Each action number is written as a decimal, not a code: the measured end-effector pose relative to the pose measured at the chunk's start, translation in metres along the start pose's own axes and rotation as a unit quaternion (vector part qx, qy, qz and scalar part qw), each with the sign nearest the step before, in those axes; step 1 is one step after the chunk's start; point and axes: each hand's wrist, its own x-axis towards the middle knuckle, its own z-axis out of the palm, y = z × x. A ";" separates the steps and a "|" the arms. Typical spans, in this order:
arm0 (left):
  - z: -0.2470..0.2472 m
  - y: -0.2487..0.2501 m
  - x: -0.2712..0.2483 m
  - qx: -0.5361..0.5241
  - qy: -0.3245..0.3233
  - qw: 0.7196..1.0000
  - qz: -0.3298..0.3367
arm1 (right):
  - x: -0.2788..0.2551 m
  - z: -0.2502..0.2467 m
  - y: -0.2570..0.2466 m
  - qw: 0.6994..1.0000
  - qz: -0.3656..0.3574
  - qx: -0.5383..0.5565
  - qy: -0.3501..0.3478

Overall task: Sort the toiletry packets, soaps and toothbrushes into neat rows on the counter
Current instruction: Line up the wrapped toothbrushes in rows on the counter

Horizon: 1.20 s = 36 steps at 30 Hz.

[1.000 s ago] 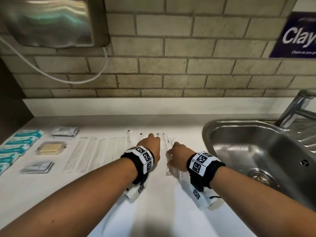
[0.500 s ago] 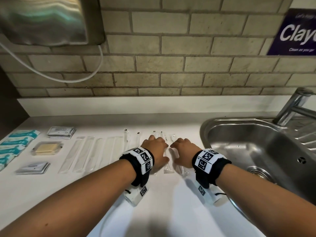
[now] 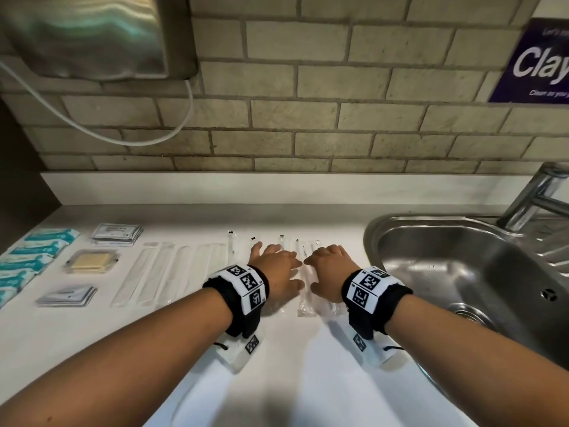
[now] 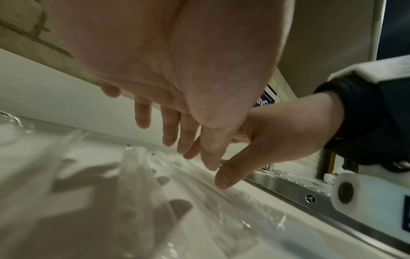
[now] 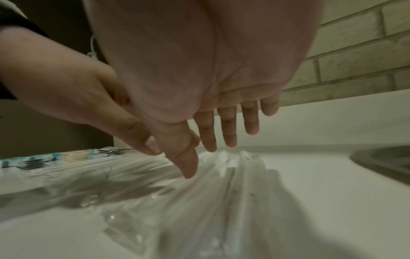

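Note:
Several clear-wrapped toothbrushes [image 3: 303,291] lie side by side in the middle of the white counter [image 3: 308,380]. Both hands are spread palm down over them, fingers straight. My left hand [image 3: 274,266] covers the left ones and my right hand [image 3: 329,269] the right ones, thumbs nearly meeting. In the left wrist view the left hand [image 4: 168,133] hovers just above the crinkled wrappers [image 4: 142,175]. In the right wrist view the right hand [image 5: 213,140] touches a wrapper [image 5: 233,184] with its thumb tip. Neither hand holds anything.
Left of the hands lies a row of long clear packets [image 3: 166,272], then a yellow soap [image 3: 90,261], two stacks of grey sachets [image 3: 117,234] [image 3: 69,295] and teal packets [image 3: 34,257]. A steel sink [image 3: 462,272] and tap [image 3: 535,195] border the right; a hand dryer [image 3: 92,35] hangs overhead.
The right hand has let go of the wrapped toothbrush that it held low. Both hands have gone from curled to flat and spread over the row.

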 end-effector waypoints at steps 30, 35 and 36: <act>-0.002 -0.112 -0.046 0.059 -0.067 0.994 -0.067 | 0.030 -0.005 -0.096 0.995 -0.066 -0.025 -0.069; -0.009 -0.104 -0.053 0.065 -0.056 0.995 -0.047 | 0.032 -0.007 -0.101 0.997 -0.067 -0.016 -0.040; -0.009 -0.103 -0.054 0.061 -0.043 0.996 -0.043 | 0.032 -0.006 -0.102 0.997 -0.066 -0.011 -0.033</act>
